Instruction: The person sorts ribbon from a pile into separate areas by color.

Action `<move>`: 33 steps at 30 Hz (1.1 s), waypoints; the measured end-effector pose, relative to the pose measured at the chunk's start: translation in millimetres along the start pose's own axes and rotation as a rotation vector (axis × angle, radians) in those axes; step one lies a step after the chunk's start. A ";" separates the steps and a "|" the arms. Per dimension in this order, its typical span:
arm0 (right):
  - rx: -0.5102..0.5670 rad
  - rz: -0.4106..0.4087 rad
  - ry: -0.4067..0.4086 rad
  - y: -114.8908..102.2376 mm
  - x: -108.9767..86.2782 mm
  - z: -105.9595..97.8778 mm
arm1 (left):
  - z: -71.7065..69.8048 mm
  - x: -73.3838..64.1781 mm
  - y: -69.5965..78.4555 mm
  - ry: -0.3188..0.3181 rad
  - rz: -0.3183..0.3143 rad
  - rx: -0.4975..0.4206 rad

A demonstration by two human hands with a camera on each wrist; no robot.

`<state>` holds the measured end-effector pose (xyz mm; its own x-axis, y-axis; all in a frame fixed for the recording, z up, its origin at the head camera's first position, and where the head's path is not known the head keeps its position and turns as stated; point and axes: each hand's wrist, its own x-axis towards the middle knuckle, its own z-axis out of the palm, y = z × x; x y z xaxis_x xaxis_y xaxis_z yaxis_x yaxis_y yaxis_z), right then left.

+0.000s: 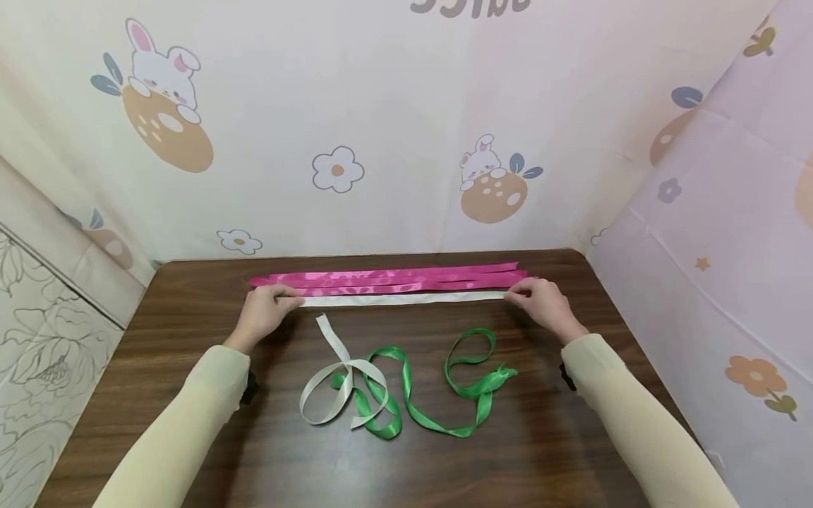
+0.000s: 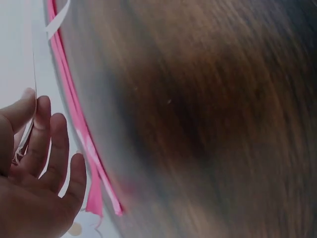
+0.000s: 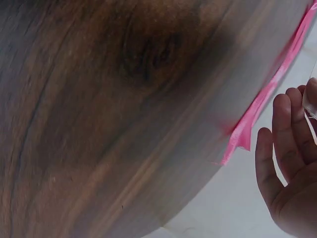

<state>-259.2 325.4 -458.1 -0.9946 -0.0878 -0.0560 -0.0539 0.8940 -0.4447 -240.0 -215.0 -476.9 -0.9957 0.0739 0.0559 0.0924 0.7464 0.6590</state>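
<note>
A white ribbon (image 1: 406,300) is stretched straight from side to side between the two hands in the head view. My left hand (image 1: 263,310) pinches its left end between thumb and forefinger, and the other fingers are loosely bent in the left wrist view. At the opposite end, my right hand (image 1: 543,302) pinches the ribbon; its tip shows only partly in the right wrist view. Just behind the taut ribbon, several pink ribbons (image 1: 381,288) lie side by side along the back of the table.
Nearer the front, a looped white ribbon (image 1: 310,395) lies partly over a curling green ribbon (image 1: 438,427) on the dark wooden table (image 1: 444,473). A printed curtain (image 1: 394,85) hangs behind the table's back edge, and another patterned cloth (image 1: 718,282) stands at the right.
</note>
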 end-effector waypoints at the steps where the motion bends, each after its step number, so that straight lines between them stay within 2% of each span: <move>1: -0.006 0.011 0.002 0.9 0.9 1.6 | 1.0 -0.4 -0.7 0.008 0.001 0.000; 5: -0.024 0.048 0.001 2.2 3.1 5.8 | 4.7 -1.9 -2.9 0.019 -0.017 0.010; 13: -0.054 0.107 -0.043 2.7 1.6 7.8 | 9.8 -4.0 -8.8 -0.003 -0.073 0.054; 21: -0.075 0.140 -0.048 6.7 6.5 16.4 | 12.3 -5.8 -10.7 -0.009 -0.179 0.088; 33: -0.068 0.212 -0.089 8.8 11.3 14.6 | 11.9 -7.8 -11.5 0.017 -0.232 0.098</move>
<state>-269.6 325.8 -475.7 -0.9725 0.0697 -0.2221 0.1469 0.9238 -0.3535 -233.2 -216.3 -493.9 -0.9902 -0.1178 -0.0752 -0.1395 0.8025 0.5801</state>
